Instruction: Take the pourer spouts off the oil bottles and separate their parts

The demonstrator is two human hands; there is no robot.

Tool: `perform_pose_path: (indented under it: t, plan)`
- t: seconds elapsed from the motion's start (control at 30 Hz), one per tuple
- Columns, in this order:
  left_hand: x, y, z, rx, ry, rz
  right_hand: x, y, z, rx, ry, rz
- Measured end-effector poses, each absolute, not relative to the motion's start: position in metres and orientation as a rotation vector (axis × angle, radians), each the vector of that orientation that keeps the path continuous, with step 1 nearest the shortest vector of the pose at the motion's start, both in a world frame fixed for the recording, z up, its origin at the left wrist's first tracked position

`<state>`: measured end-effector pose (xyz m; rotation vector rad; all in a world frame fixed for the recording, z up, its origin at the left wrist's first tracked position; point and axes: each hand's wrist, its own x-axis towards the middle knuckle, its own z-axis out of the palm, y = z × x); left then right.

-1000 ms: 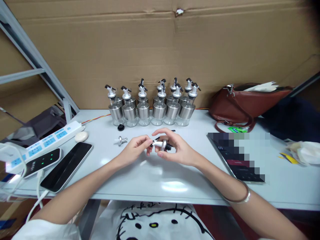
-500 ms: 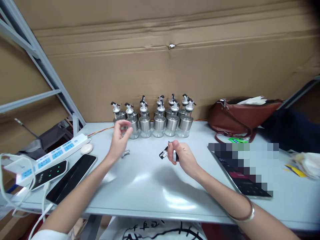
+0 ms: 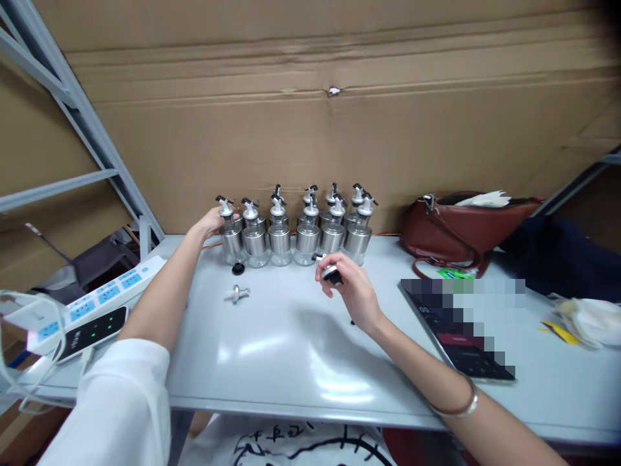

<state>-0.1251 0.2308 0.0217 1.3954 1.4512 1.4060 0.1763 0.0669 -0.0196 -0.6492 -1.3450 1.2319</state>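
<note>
My left hand [image 3: 211, 223] reaches to the back of the table and wraps round the leftmost glass bottle [image 3: 231, 234] of a group of several steel-banded bottles [image 3: 295, 226] with pourer tops. My right hand [image 3: 347, 288] hovers over the middle of the table, its fingers closed on a small silver and black pourer cap [image 3: 332, 273]. A loose silver pourer part [image 3: 237, 294] and a small black stopper [image 3: 237, 268] lie on the table left of centre.
A brown bag [image 3: 460, 223] sits at the back right, a dark tablet [image 3: 460, 336] in front of it. A white power strip [image 3: 107, 291] and a dark device [image 3: 90, 330] lie at the left. Cardboard [image 3: 310, 116] walls the back; a metal frame [image 3: 72, 110] stands left.
My left hand let go of the cap and moved back and left onto the leftmost bottle. My right hand kept the cap and turned it. The view tilted up.
</note>
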Motion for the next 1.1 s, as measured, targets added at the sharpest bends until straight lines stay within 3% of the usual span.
perform_pose_path:
  t: [0.17, 0.33, 0.43, 0.5, 0.6, 0.77, 1.1]
  plan:
    - [-0.134, 0.223, 0.020, 1.388, 1.555, 1.602, 0.176, 0.064, -0.022, -0.661, -1.413, 1.012]
    - [-0.146, 0.184, 0.057, 1.535, 1.850, 2.288, 0.172, 0.054, -0.023, -0.791, -1.493, 0.757]
    - [-0.125, 0.142, 0.078, 1.715, 1.772, 2.551, 0.171, 0.049, -0.025, -0.772, -1.598, 0.602]
    - [-0.096, 0.112, 0.083, 1.932, 1.663, 2.471, 0.171, 0.046, -0.026, -0.729, -1.644, 0.539]
    - [-0.046, 0.075, 0.072, 2.141, 1.314, 2.024, 0.172, 0.044, -0.027, -0.683, -1.676, 0.477]
    - [0.005, 0.048, 0.028, 1.952, 1.051, 1.455, 0.173, 0.044, -0.024, -0.624, -1.568, 0.410]
    - [0.020, 0.044, -0.019, 1.973, 0.925, 1.381, 0.174, 0.044, -0.025, -0.587, -1.650, 0.340]
